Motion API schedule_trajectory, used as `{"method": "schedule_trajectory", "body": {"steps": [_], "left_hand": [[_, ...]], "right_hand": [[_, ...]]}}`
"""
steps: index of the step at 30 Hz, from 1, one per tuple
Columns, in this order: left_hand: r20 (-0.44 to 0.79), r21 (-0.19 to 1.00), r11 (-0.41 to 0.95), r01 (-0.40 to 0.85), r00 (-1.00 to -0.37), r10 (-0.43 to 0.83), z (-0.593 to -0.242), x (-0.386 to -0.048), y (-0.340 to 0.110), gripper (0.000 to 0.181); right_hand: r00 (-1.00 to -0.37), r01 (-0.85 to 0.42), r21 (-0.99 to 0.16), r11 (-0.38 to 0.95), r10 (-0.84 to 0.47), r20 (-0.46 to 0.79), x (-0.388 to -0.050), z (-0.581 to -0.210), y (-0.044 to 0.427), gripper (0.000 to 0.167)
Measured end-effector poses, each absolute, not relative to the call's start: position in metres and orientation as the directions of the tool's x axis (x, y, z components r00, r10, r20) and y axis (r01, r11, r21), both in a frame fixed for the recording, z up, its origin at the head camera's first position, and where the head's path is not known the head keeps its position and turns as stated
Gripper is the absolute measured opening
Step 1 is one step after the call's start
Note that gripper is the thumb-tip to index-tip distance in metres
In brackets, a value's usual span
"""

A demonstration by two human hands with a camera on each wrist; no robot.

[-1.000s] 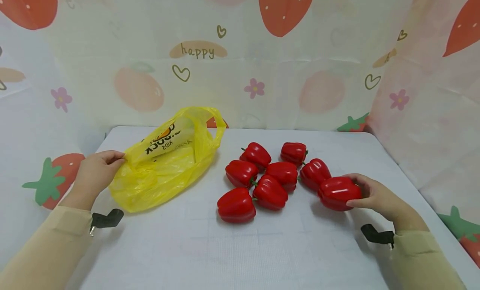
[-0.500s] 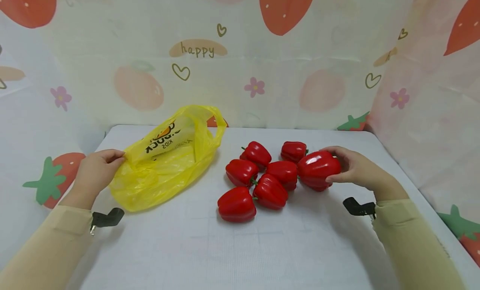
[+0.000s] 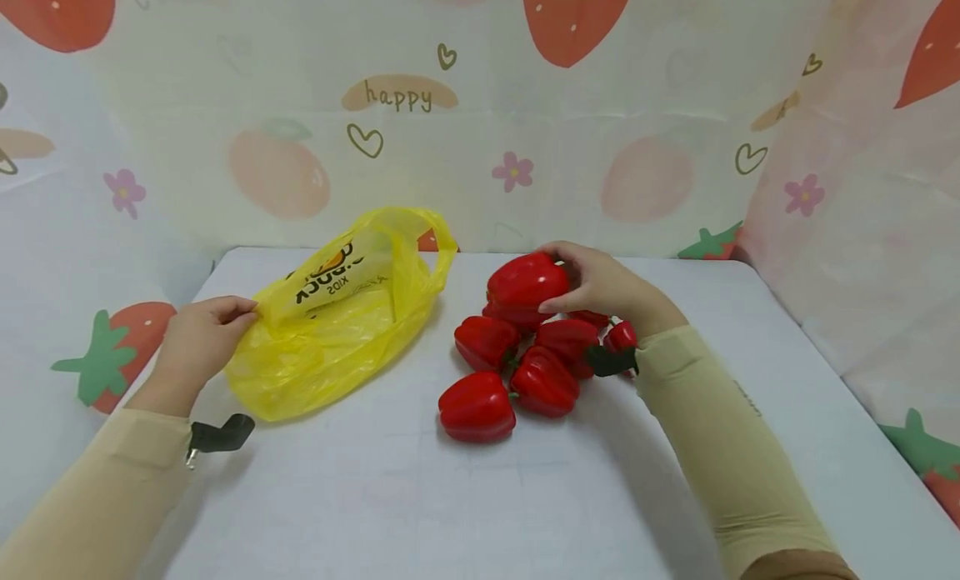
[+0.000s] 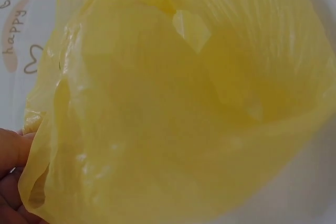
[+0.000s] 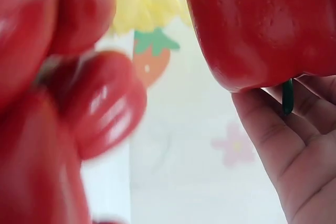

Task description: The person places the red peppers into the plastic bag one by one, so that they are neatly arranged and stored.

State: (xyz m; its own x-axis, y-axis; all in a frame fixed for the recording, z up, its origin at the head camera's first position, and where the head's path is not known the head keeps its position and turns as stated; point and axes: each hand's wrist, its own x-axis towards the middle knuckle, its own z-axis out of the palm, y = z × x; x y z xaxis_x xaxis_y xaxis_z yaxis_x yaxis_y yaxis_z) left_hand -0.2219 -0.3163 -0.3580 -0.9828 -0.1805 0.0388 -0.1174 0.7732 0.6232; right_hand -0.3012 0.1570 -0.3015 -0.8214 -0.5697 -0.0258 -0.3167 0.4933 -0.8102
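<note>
In the head view my left hand (image 3: 201, 347) pinches the left edge of a yellow plastic bag (image 3: 322, 347), whose mouth gapes open; the left wrist view looks into the bag (image 4: 157, 103), with the fingers (image 4: 13, 153) at its edge. My right hand (image 3: 603, 288) grips a red bell pepper (image 3: 523, 285) above the back of a group of peppers. In the right wrist view that pepper (image 5: 268, 24) shows a green stem by the palm. Below it lie several other red peppers, among them one at the front (image 3: 477, 407). My right wrist and sleeve partly hide those on the right.
A white table (image 3: 420, 505) carries everything. Behind it hangs a printed cloth (image 3: 450, 172) with fruit, hearts and flowers, which also runs along both sides. A small black device (image 3: 222, 434) is strapped at my left wrist, another (image 3: 611, 361) at my right.
My right hand has carried its pepper leftward and away from me, from the right side of the group to above its back. My left hand and the bag have stayed nearly still.
</note>
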Motion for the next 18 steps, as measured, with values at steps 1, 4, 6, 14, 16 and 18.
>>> {"method": "schedule_trajectory", "body": {"steps": [1,4,6,14,16,18], "left_hand": [[0.039,0.620,0.776,-0.117,-0.983,-0.179,-0.358,-0.222,-0.317,0.040],[0.032,0.610,0.783,-0.121,-0.984,-0.177,-0.358,-0.222,-0.317,0.041],[0.032,0.607,0.786,-0.121,-0.984,-0.176,-0.358,-0.222,-0.318,0.041],[0.049,0.608,0.786,-0.107,-0.984,-0.172,-0.358,-0.221,-0.316,0.039],[0.055,0.606,0.789,-0.100,-0.984,-0.167,-0.359,-0.221,-0.315,0.039],[0.063,0.607,0.790,-0.091,-0.985,-0.162,-0.359,-0.222,-0.315,0.038]], "right_hand": [[-0.814,-0.327,-0.807,0.492,-0.580,-0.024,-0.304,-0.301,0.147,0.064],[-0.796,-0.354,-0.789,0.502,-0.605,-0.028,-0.311,-0.301,0.117,0.064],[-0.784,-0.377,-0.772,0.511,-0.620,-0.028,-0.316,-0.302,0.096,0.065],[-0.758,-0.417,-0.741,0.527,-0.651,-0.037,-0.322,-0.310,0.012,0.069],[-0.760,-0.419,-0.725,0.546,-0.648,-0.049,-0.323,-0.312,-0.006,0.072],[-0.772,-0.413,-0.710,0.570,-0.633,-0.059,-0.324,-0.314,-0.022,0.074]]}}
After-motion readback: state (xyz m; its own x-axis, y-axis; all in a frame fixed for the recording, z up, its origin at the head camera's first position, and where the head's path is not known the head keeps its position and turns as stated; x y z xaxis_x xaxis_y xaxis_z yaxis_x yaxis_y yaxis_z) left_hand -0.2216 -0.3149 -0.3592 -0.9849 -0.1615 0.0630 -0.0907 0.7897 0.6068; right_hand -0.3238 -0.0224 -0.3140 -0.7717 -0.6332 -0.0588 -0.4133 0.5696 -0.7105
